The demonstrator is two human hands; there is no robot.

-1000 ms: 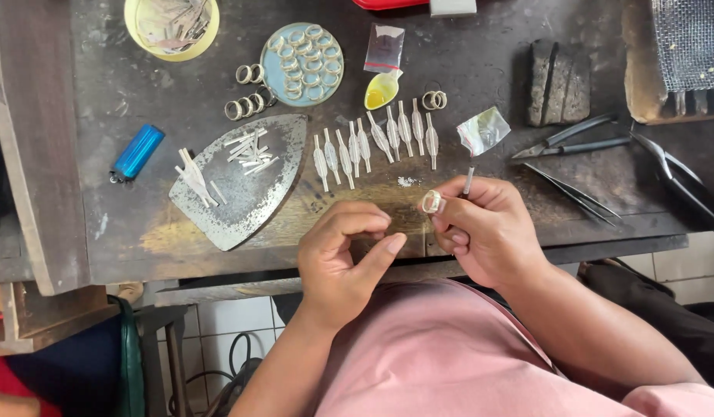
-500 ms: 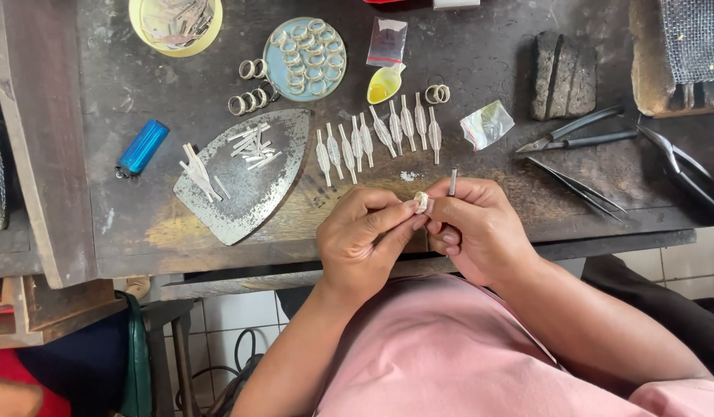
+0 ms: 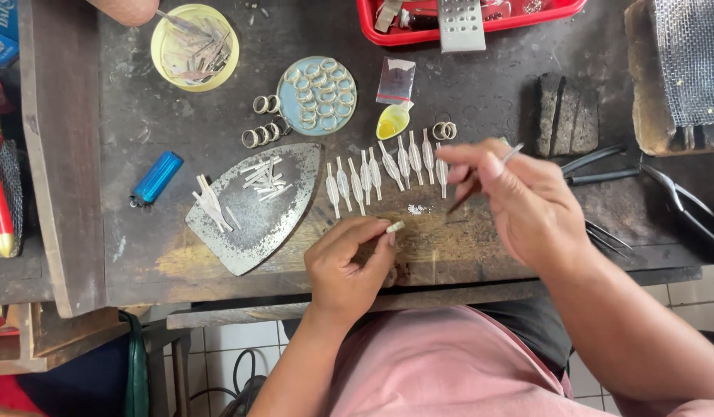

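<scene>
Left hand (image 3: 345,266): fingers pinched a small metal piece (image 3: 395,227). Right hand (image 3: 519,205), at two o'clock, gripped tweezers (image 3: 481,176). Risk: loose pinch, piece likely dropping onto tabletop (image 3: 164,239).

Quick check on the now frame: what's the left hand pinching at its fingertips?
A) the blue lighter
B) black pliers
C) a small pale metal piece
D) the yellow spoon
C: the left hand pinches a small pale metal piece between thumb and fingertip over the bench edge, while the blue lighter, yellow spoon and black pliers all lie untouched on the dark workbench.
</scene>
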